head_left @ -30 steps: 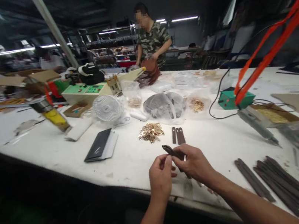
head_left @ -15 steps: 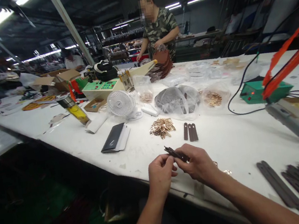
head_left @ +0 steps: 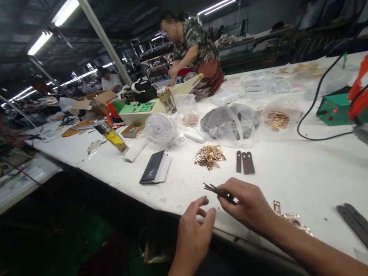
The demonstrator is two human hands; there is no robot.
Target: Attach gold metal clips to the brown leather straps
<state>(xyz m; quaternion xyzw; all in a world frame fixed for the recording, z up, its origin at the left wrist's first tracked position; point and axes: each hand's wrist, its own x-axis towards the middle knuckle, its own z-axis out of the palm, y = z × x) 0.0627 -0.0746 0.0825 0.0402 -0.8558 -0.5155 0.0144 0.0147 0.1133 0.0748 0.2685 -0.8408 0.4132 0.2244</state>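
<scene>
Dark strips (head_left: 225, 193), perhaps several, half-hidden

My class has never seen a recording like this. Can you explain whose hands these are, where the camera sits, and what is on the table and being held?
There is no robot here: a person works bare-handed, and a camera on their head looks forward and down. The right hand holds a few thin, dark brown strips. The left hand is beside it, fingers apart, with nothing visible in them. On the white table lie a pile of small gold-coloured metal pieces, three short brown strips and a dark-covered notebook; a round white fan stands behind. Across the table is another person in a camouflage shirt.
</scene>
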